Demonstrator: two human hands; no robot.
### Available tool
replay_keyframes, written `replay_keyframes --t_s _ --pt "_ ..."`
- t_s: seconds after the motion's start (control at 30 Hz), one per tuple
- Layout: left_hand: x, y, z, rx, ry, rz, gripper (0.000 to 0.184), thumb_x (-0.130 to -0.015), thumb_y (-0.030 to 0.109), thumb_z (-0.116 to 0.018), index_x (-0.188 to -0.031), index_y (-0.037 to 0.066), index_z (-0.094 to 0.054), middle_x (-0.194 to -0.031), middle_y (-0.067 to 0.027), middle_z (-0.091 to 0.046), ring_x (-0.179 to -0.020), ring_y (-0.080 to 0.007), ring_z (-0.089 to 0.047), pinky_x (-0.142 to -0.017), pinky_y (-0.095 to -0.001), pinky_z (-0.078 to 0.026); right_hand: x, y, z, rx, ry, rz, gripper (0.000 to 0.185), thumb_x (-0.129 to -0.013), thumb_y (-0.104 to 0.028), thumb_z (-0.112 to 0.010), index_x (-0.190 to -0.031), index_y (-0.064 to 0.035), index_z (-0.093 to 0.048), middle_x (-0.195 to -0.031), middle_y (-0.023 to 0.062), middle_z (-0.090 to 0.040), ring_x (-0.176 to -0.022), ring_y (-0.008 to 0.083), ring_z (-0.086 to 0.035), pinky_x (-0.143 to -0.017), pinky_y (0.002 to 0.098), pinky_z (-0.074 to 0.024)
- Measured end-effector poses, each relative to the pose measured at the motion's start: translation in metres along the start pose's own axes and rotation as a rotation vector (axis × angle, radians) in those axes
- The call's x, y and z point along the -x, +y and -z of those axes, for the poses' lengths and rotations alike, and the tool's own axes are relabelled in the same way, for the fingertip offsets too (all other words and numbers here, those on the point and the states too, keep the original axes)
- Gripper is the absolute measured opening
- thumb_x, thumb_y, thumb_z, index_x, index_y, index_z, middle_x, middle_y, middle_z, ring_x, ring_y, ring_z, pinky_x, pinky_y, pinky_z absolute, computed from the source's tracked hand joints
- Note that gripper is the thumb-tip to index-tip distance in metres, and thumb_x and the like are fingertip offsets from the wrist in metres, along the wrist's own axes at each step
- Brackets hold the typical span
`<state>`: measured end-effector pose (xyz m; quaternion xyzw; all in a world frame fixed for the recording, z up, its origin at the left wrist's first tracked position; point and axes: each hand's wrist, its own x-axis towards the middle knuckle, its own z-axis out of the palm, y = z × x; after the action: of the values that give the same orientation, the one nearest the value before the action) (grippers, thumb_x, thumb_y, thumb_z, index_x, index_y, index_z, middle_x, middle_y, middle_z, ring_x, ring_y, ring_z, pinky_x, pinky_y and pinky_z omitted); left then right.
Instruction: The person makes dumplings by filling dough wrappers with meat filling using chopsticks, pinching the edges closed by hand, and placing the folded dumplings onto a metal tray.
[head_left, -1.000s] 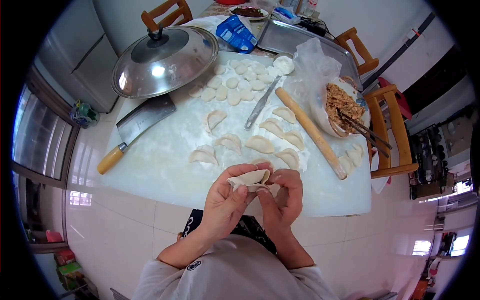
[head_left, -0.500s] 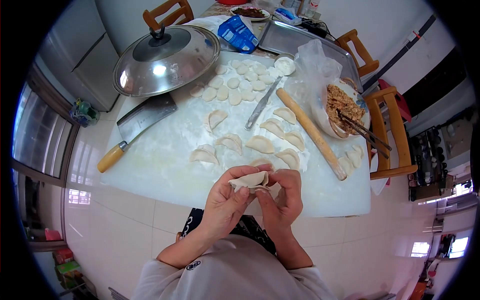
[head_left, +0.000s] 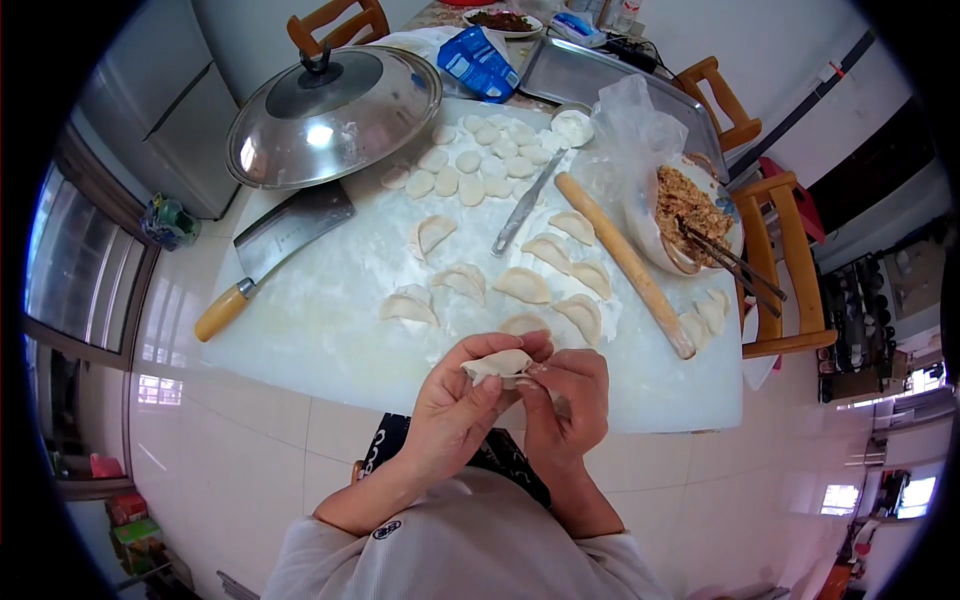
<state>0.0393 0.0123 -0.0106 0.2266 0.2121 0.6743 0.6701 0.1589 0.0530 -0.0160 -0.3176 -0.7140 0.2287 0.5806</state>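
The right end of the dumpling [head_left: 497, 366], gaping a second ago, has drawn in, and the right hand's fingertips have shifted slightly along that end as we look on. The dumpling is held in the air just past the near edge of the floured white counter [head_left: 300, 350], its long axis running crosswise, left to right. We see the left hand [head_left: 450, 402] nearer its middle, pinching it with the thumb in front and fingers behind. The right hand [head_left: 568, 402] comes in from the right, thumb and forefinger pressed together on the tip; how firmly, we cannot tell. Directly beyond the fingers, we find a finished dumpling [head_left: 526, 325] on the counter, with the rolling pin [head_left: 625, 265] slanting off to the right.
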Motion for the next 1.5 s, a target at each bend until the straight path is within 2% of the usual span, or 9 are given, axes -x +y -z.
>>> replay_keyframes --t_s 0.23,0.3,0.43,0.9,1.1,1.2,1.27,1.43,1.5 --pt "0.001 0.000 -0.002 0.021 -0.056 0.021 0.037 -0.097 0.018 -0.053 -0.129 0.001 -0.043 -0.140 -0.0193 -0.043 -0.125 -0.0244 -0.048 -0.104 -0.0372 -0.041 -0.001 0.002 0.002 -0.031 -0.017 0.071 0.016 -0.076 0.006 -0.066 -0.087 -0.0038 -0.059 -0.091 0.0093 -0.055 -0.080 0.0219 -0.054 -0.070 0.0303 -0.0457" --pt "0.001 0.001 -0.004 0.021 -0.049 0.025 0.037 -0.097 0.018 -0.053 -0.129 0.001 -0.043 -0.140 -0.0196 -0.043 -0.125 -0.0246 -0.049 -0.104 -0.0376 -0.041 0.000 -0.002 0.000 -0.126 0.060 -0.084 0.019 -0.077 0.003 -0.070 -0.092 -0.0036 -0.062 -0.093 0.0086 -0.057 -0.084 0.0239 -0.056 -0.071 0.0315 -0.0478" --pt "0.001 0.002 -0.002 0.010 -0.045 0.043 0.038 -0.096 0.019 -0.055 -0.127 0.002 -0.044 -0.140 -0.0205 -0.042 -0.121 -0.0249 -0.052 -0.101 -0.0371 -0.045 -0.005 -0.002 0.005 -0.071 -0.014 -0.074 0.021 -0.077 0.001 -0.071 -0.096 -0.0031 -0.064 -0.096 0.0092 -0.057 -0.085 0.0228 -0.057 -0.071 0.0305 -0.0481" --pt "0.001 0.001 -0.001 -0.003 -0.055 0.076 0.035 -0.098 0.016 -0.051 -0.128 0.001 -0.044 -0.141 -0.0198 -0.042 -0.122 -0.0234 -0.051 -0.102 -0.0362 -0.043 0.001 0.013 0.009 0.035 -0.035 0.169 0.017 -0.076 0.001 -0.072 -0.090 -0.0053 -0.065 -0.096 0.0077 -0.057 -0.086 0.0225 -0.055 -0.070 0.0297 -0.0474" --pt "0.001 0.010 -0.008 -0.049 -0.023 0.097 0.043 -0.093 0.021 -0.060 -0.128 0.000 -0.044 -0.142 -0.0219 -0.039 -0.122 -0.0255 -0.051 -0.100 -0.0375 -0.046 -0.008 -0.002 0.004 -0.085 0.005 -0.018 0.018 -0.075 0.000 -0.073 -0.090 -0.0066 -0.065 -0.095 0.0077 -0.058 -0.086 0.0220 -0.054 -0.068 0.0309 -0.0458" --pt "0.001 0.015 -0.009 -0.090 -0.023 0.126 0.049 -0.093 0.022 -0.060 -0.132 -0.002 -0.041 -0.143 -0.0220 -0.038 -0.124 -0.0262 -0.049 -0.101 -0.0379 -0.045 -0.005 0.009 0.010 -0.021 -0.121 0.077 0.018 -0.075 -0.001 -0.074 -0.091 -0.0067 -0.066 -0.095 0.0073 -0.058 -0.086 0.0214 -0.056 -0.068 0.0298 -0.0471" --pt "0.001 0.019 -0.012 -0.087 -0.068 0.146 0.043 -0.099 0.016 -0.048 -0.137 -0.002 -0.037 -0.143 -0.0176 -0.040 -0.127 -0.0225 -0.045 -0.106 -0.0363 -0.037 -0.004 0.010 0.010 -0.026 -0.110 0.074 0.019 -0.075 -0.001 -0.074 -0.091 -0.0065 -0.066 -0.094 0.0071 -0.058 -0.085 0.0207 -0.056 -0.068 0.0290 -0.0474" --pt "0.001 0.024 -0.012 0.032 -0.070 0.189 0.050 -0.098 0.024 -0.046 -0.138 -0.004 -0.034 -0.145 -0.0154 -0.037 -0.131 -0.0230 -0.040 -0.110 -0.0387 -0.030 0.000 0.010 0.008 -0.101 -0.030 0.025 0.019 -0.075 0.004 -0.073 -0.090 -0.0054 -0.066 -0.093 0.0071 -0.058 -0.080 0.0193 -0.057 -0.067 0.0272 -0.0472" --pt "-0.001 0.019 -0.013 0.073 -0.069 0.187 0.053 -0.098 0.027 -0.046 -0.139 -0.005 -0.033 -0.145 -0.0147 -0.037 -0.131 -0.0229 -0.039 -0.110 -0.0386 -0.028 0.003 0.007 0.003 -0.164 0.046 -0.128 0.019 -0.075 0.006 -0.072 -0.089 -0.0043 -0.065 -0.093 0.0075 -0.058 -0.080 0.0194 -0.056 -0.066 0.0273 -0.0473"
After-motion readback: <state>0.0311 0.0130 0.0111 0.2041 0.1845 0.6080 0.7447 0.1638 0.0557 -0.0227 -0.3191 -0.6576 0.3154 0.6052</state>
